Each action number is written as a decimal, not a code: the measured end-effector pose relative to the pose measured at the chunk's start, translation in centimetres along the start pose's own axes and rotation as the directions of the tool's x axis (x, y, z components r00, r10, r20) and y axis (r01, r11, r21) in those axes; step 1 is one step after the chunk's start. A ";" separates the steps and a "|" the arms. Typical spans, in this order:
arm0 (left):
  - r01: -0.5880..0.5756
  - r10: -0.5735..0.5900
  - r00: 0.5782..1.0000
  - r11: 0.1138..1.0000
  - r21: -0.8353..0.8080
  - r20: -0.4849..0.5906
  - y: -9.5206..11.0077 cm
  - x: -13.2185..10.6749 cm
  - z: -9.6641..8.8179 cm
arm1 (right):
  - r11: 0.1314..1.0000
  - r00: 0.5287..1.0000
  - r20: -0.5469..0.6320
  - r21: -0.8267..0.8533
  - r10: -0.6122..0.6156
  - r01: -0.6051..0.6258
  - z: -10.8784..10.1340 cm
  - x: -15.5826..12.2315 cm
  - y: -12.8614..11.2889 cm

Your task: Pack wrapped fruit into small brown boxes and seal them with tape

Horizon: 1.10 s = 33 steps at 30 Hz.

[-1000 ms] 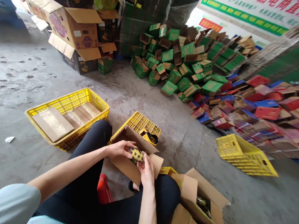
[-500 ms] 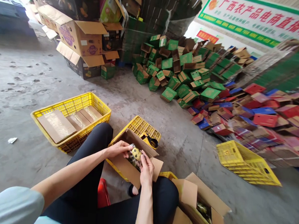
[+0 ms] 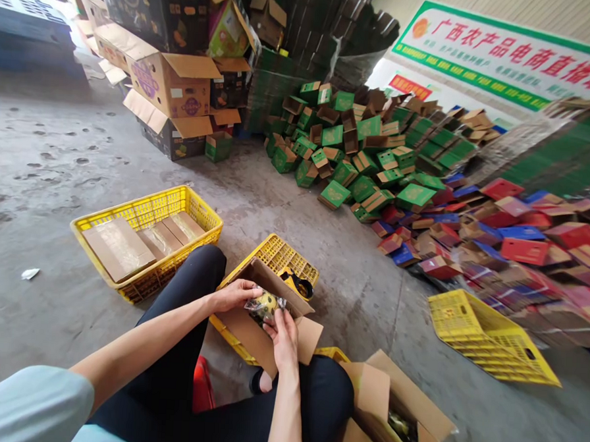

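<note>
Over an open cardboard box [image 3: 252, 337] in front of my knees, a clear plastic packet [image 3: 265, 305] with a yellow, dark-spotted item inside is stretched between both hands. My left hand [image 3: 236, 295] pinches its left end between thumb and fingers. At the other end, my right hand [image 3: 285, 337] grips the plastic near its lower right corner. The box rests on an upturned yellow crate [image 3: 284, 252]; its contents are mostly hidden beneath the packet and hands. Behind the box lies a yellow and black tool [image 3: 297, 284], perhaps a tape dispenser.
A yellow basket [image 3: 138, 285] with taped cartons [image 3: 119, 248] stands left of my knee. At lower right is another open carton [image 3: 373, 387] holding dark wrapped items. Another yellow crate [image 3: 491, 343] lies farther right. Green boxes [image 3: 335, 193] and red boxes [image 3: 523, 251] are heaped beyond.
The packet has turned in my hands and lies more level, its clear plastic spread wider. My right hand has shifted slightly lower on it. The camera view has tipped up a little.
</note>
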<state>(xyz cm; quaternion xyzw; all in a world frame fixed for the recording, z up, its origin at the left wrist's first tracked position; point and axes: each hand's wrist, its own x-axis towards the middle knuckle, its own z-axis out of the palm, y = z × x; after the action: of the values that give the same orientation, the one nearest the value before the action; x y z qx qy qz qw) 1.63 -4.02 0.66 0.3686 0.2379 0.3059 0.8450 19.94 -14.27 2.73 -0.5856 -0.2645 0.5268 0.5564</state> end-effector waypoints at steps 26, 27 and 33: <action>-0.056 0.057 0.998 0.998 0.036 -0.030 -0.1 0.1 -0.8 | 0.991 0.990 -0.106 -0.107 -0.091 0.079 -1.2 0.9 0.9; -0.048 0.049 0.999 0.998 0.030 -0.010 -0.1 0.0 -0.8 | 0.991 0.989 -0.110 -0.102 -0.097 0.086 -1.1 0.9 0.9; -0.005 0.004 0.998 1.000 0.012 0.066 -0.2 -0.2 -0.6 | 0.996 0.985 -0.149 0.025 -0.086 0.091 -1.1 0.9 0.5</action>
<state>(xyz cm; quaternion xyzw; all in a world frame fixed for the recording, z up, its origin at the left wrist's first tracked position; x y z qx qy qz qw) 1.24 -3.98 0.15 0.3842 0.2110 0.2940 0.8494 21.10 -14.01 1.75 -0.6018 -0.2398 0.4609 0.6065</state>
